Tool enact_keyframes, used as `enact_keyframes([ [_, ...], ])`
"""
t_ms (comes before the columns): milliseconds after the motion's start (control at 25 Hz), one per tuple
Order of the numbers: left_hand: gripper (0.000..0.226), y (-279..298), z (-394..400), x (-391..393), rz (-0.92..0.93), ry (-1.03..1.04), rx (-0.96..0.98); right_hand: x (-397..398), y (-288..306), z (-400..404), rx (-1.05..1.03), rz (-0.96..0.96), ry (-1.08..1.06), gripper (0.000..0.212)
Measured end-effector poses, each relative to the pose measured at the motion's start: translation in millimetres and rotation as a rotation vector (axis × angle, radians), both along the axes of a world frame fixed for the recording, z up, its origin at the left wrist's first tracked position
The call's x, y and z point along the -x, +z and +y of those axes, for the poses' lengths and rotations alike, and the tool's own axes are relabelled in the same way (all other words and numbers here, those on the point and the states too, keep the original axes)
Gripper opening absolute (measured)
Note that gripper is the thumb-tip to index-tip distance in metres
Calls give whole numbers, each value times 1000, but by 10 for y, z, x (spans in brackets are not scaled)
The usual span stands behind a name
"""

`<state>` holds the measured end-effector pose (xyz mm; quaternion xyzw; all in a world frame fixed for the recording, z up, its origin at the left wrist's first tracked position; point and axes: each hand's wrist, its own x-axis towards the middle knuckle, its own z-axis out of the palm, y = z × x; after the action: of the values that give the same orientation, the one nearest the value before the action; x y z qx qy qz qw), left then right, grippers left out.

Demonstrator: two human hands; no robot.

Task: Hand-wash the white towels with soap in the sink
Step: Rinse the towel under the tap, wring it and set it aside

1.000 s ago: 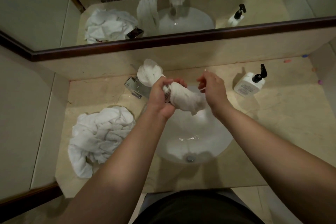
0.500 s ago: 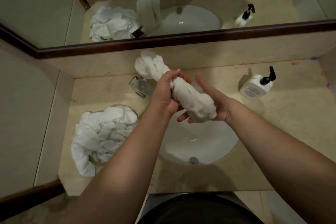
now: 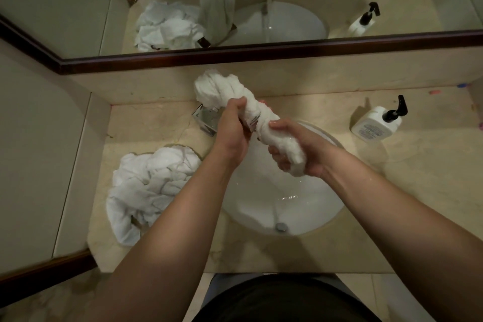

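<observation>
A wet white towel [image 3: 224, 91], rolled into a thick rope, is held above the white oval sink [image 3: 313, 217]. My left hand [image 3: 232, 128] grips its middle, with the loose bunched end sticking out toward the mirror. My right hand [image 3: 300, 149] is wrapped round the near end, fingers curled under it. A thin stream of water runs from the towel down to the basin near the drain [image 3: 281, 226]. A pile of crumpled white towels [image 3: 154, 185] lies on the counter left of the sink. The white soap bottle [image 3: 376, 125] with a black pump lies at the right.
A chrome tap fitting [image 3: 205, 119] sits behind my left hand by the back wall. The beige stone counter [image 3: 418, 178] ends at a side wall on the left. A dark-framed mirror [image 3: 261, 52] spans the back and reflects the scene.
My right hand went from apart and bare, to cupping under the towel's end, to gripping it. The towel is now twisted tighter and water runs off it.
</observation>
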<state>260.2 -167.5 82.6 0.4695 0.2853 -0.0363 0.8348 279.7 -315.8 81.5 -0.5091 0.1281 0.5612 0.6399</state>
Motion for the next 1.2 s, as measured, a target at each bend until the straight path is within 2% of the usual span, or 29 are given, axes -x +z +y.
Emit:
enact_keyframes([
  [120,20,-115,80,61,-94,-7,-32,26,-9,-1,-25,49,-46,46],
  [200,26,-137,76,84,-115,54,-11,71,-14,24,-35,85,-39,47],
  [320,9,-107,36,82,-52,61,28,162,-3,111,-54,116,-23,47],
  [400,12,-87,24,77,-8,46,105,196,11,155,-32,67,-32,49],
  [480,19,-111,31,56,-20,63,170,218,37,173,24,-46,-56,63],
  [560,13,-144,28,33,2,93,150,251,41,208,122,-204,-117,72],
  [640,11,-132,-14,4,78,186,155,291,29,273,297,-395,-181,69],
  [680,21,-134,-41,-3,128,246,147,303,-4,304,383,-506,-193,64],
  [720,25,-150,-68,-11,171,303,136,308,-40,324,463,-635,-174,60],
  [760,19,-139,-101,-12,197,363,114,307,-92,332,529,-760,-130,59],
  [840,14,-119,-164,17,234,431,58,301,-175,323,588,-894,-40,63],
  [960,14,-188,-211,74,283,454,-24,315,-218,284,551,-868,14,86],
  [1000,18,-224,-201,88,290,453,-57,322,-193,271,487,-813,14,83],
  [1120,57,-279,-139,89,279,408,-163,320,-123,187,291,-567,6,43],
  [1160,65,-262,-130,90,273,383,-182,310,-93,153,242,-498,11,33],
  [1200,62,-247,-110,93,263,334,-184,297,-68,131,208,-438,6,29],
])
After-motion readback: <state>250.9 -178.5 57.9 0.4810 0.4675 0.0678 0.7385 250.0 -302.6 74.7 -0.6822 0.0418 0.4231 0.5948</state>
